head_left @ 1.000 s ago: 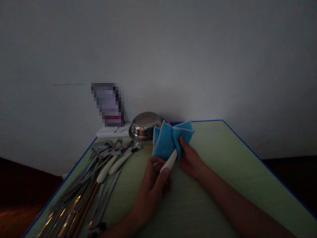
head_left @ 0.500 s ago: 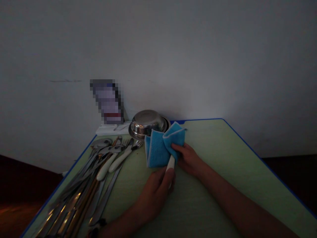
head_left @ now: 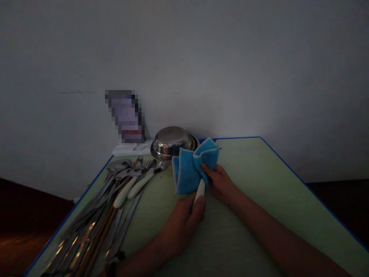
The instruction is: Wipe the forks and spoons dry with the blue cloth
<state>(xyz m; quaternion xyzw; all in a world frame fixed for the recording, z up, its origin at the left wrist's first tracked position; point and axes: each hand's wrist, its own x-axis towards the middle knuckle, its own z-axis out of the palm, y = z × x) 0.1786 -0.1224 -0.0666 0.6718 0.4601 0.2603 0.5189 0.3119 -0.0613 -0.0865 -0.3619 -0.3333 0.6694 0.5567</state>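
My left hand is closed around the white handle of a piece of cutlery, whose other end is hidden in a blue cloth. With fingers and thumb pinched, my right hand grips the folded cloth around that hidden end. Left of my hands lies a pile of cutlery: spoons, forks and several long metal handles. Two more white-handled pieces, among them a knife, rest on its near right side, with a fork beside them.
An upturned metal bowl sits at the back of the green, blue-edged table. Left of it, a blurred upright screen leans at the wall over a white flat object. The wall rises behind the table.
The cloth and the white handle have shifted slightly right, with both hands still holding them. The cloth's upper fold is tilted a little further. The cutlery pile looks the same.
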